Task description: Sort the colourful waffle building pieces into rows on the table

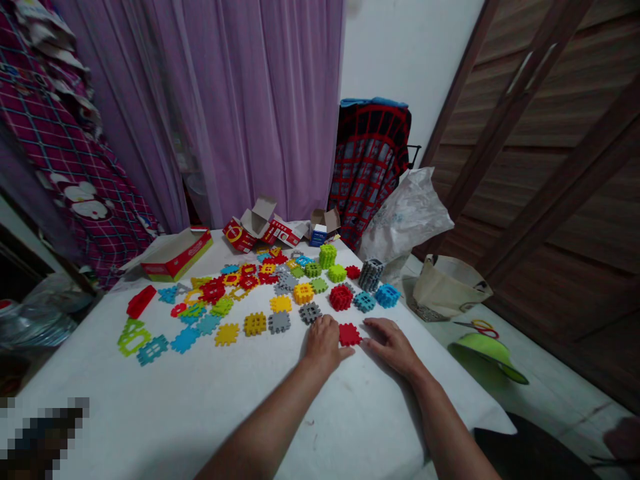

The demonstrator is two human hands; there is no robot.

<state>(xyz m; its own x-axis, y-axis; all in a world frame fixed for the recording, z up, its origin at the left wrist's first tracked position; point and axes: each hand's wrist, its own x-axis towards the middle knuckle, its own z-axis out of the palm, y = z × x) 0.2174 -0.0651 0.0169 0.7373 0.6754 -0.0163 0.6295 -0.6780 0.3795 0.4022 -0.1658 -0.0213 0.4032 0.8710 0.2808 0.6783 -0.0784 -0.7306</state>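
Note:
A red square building block (350,335) with notched edges lies flat on the table between my two hands. My left hand (324,341) rests just left of it, fingers bent down and thumb stretched out along the block's near side. The fingertips are partly hidden beside a dark grey notched block (310,312). On the other side, my right hand (394,345) is open, its thumb close to the red block's right edge; I cannot tell whether it touches. Beyond the hands stand a red stack (341,297), a teal stack (365,301) and a blue stack (387,295).
Loose coloured blocks (213,291) spread over the left of the white-covered table (200,407). Behind them lie a red open box (177,255) and a small blue box (321,230). A tall grey stack (371,274) stands near the right edge. Scissors (480,328) are beyond it.

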